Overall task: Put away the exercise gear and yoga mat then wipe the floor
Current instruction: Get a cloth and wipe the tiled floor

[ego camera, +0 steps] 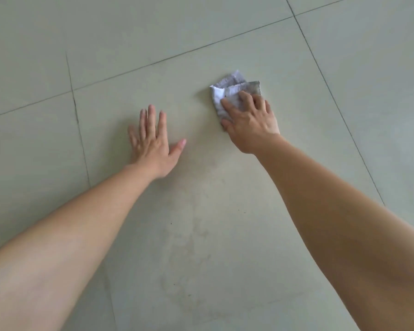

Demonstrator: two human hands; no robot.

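A folded grey-white cloth (234,90) lies flat on the pale tiled floor (225,187), right of centre. My right hand (250,120) presses down on the cloth's near part with spread fingers, and the thumb sits at its near edge. To the left, my left hand (153,142) rests flat on the bare tile, fingers straight and holding nothing. Both forearms reach in from the bottom corners. No exercise gear or yoga mat is in view.
Large light tiles with dark grout lines (77,111) fill the whole view. Faint smudges and small dark specks (189,235) mark the tile between my arms.
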